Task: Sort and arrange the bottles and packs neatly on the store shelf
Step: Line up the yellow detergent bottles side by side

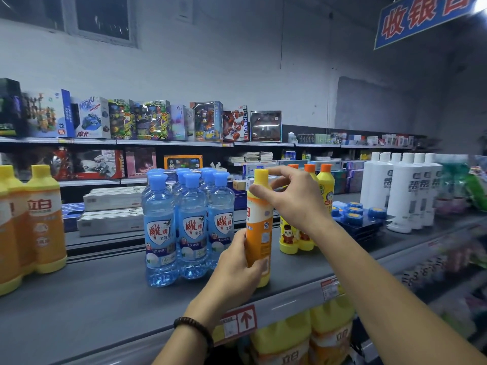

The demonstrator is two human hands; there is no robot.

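An orange bottle with a yellow cap [259, 227] stands upright on the grey shelf [105, 293], near its front edge. My left hand [238, 270] wraps around its lower body. My right hand [295, 196] grips its neck and shoulder from the right. Just left of it stands a group of several clear blue bottles with blue caps [188, 227]. Behind my right hand are small yellow bottles with orange caps [325, 185]. Two matching orange bottles [46, 219] stand at the far left of the shelf.
White bottles [403, 191] and flat blue-lidded packs [355, 212] sit at the right. Toy boxes [147, 119] fill the far shelves. More orange bottles [305, 335] stand on the shelf below. Price tags [238, 321] line the shelf edge.
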